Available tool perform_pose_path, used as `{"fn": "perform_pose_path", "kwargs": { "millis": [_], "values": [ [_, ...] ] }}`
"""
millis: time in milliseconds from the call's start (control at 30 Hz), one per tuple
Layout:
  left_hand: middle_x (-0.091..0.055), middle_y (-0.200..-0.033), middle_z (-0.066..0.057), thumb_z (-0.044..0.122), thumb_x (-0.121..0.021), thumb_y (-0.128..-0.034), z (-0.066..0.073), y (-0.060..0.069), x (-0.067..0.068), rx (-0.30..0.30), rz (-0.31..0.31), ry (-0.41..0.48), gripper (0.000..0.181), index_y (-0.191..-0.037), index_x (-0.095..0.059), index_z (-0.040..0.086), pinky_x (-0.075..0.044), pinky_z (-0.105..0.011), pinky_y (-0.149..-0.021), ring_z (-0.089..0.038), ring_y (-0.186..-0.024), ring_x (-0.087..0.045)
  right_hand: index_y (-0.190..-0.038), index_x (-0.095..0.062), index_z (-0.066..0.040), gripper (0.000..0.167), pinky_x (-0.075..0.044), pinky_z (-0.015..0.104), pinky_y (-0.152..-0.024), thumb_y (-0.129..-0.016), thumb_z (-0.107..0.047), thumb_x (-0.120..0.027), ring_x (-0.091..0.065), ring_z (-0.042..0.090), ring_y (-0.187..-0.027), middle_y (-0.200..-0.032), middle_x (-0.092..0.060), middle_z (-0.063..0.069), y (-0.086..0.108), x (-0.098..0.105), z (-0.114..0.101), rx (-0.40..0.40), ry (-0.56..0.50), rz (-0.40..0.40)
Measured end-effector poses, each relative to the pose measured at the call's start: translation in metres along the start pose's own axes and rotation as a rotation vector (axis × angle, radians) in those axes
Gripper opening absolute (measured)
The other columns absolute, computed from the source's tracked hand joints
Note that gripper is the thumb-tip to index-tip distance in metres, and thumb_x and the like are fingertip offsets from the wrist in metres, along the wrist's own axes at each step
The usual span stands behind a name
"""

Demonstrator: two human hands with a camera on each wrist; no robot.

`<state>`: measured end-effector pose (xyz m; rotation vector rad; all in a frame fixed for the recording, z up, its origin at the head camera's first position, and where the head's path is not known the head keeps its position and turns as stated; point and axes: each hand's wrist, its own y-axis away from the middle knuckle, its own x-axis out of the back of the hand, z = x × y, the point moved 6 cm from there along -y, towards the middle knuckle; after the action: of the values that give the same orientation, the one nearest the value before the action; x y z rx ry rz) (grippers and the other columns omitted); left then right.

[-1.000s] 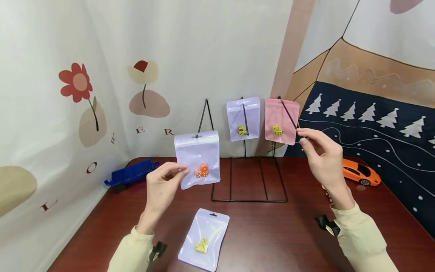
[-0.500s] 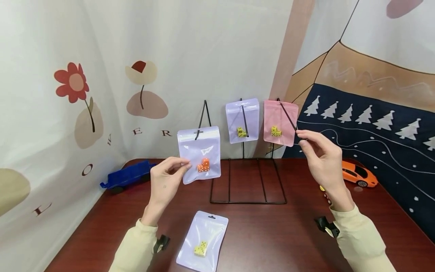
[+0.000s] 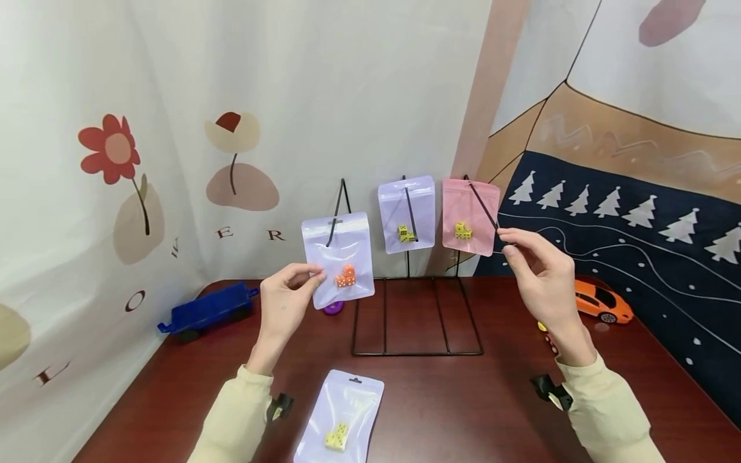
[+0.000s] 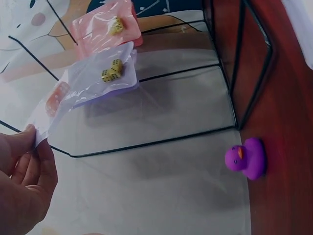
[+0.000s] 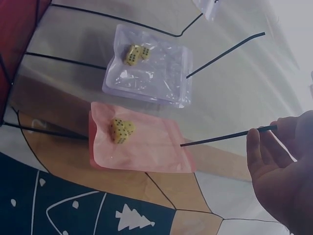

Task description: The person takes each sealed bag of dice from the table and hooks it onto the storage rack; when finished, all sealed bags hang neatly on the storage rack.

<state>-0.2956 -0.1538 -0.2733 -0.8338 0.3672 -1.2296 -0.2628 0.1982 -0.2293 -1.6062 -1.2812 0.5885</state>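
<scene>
My left hand (image 3: 287, 297) pinches the lower left edge of a lilac zip bag (image 3: 356, 241) with orange dice (image 3: 345, 276) inside. The left hook (image 3: 334, 218) of a black wire rack (image 3: 417, 354) passes through that bag's top hole, its tip in front of the bag. My right hand (image 3: 544, 267) pinches the tip of the right hook (image 5: 225, 137). From this hook hangs a pink zip bag (image 5: 146, 152) with yellow dice. Another lilac bag (image 5: 151, 73) with yellow dice hangs on the middle hook. In the left wrist view, my left fingers hold the bag's edge.
A lilac bag (image 3: 359, 399) with yellow dice lies on the table (image 3: 451, 411) in front. A purple rubber duck (image 4: 249, 159) sits behind the held bag. A blue toy trailer (image 3: 208, 312) stands left, an orange toy car (image 3: 602, 301) right. Printed curtain hangs behind.
My left hand has raised the orange-dice bag slightly and moved it inward along the left hook, so more of the hook shows in front. The right hand keeps its pinch. The head view has shifted.
</scene>
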Motion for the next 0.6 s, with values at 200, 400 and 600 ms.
{"fn": "perform_pose_path", "kwargs": {
  "millis": [200, 400, 600],
  "values": [
    [-0.068, -0.076, -0.022, -0.007, -0.074, -0.0778, -0.011, -0.012, -0.004, 0.096, 0.01, 0.032, 0.011, -0.088, -0.07, -0.01, -0.045, -0.014, -0.059, -0.012, -0.068, -0.065, -0.103, -0.062, 0.017, 0.029, -0.046, 0.014, -0.069, -0.078, 0.029, -0.056, -0.058, 0.01, -0.086, -0.107, -0.061, 0.03, 0.0, -0.001, 0.0, 0.022, 0.002, -0.005],
    [-0.067, -0.075, -0.024, -0.005, -0.074, -0.0787, -0.017, -0.021, -0.004, 0.11, 0.031, 0.038, 0.012, -0.089, -0.07, -0.01, -0.043, -0.013, -0.056, -0.01, -0.065, -0.062, -0.102, -0.062, 0.017, 0.029, -0.048, 0.014, -0.073, -0.076, 0.03, -0.056, -0.061, 0.009, -0.092, -0.107, -0.061, 0.03, -0.001, -0.005, -0.001, 0.036, 0.01, -0.02],
    [-0.066, -0.072, -0.024, -0.004, -0.073, -0.0801, -0.023, -0.032, -0.013, 0.098, 0.0, 0.059, 0.012, -0.091, -0.07, -0.008, -0.034, -0.015, -0.046, -0.004, -0.051, -0.046, -0.102, -0.063, 0.016, 0.031, -0.047, 0.013, -0.071, -0.076, 0.03, -0.057, -0.062, 0.011, -0.095, -0.106, -0.062, 0.028, -0.001, -0.002, -0.001, 0.037, 0.035, -0.009]
  ]
}}
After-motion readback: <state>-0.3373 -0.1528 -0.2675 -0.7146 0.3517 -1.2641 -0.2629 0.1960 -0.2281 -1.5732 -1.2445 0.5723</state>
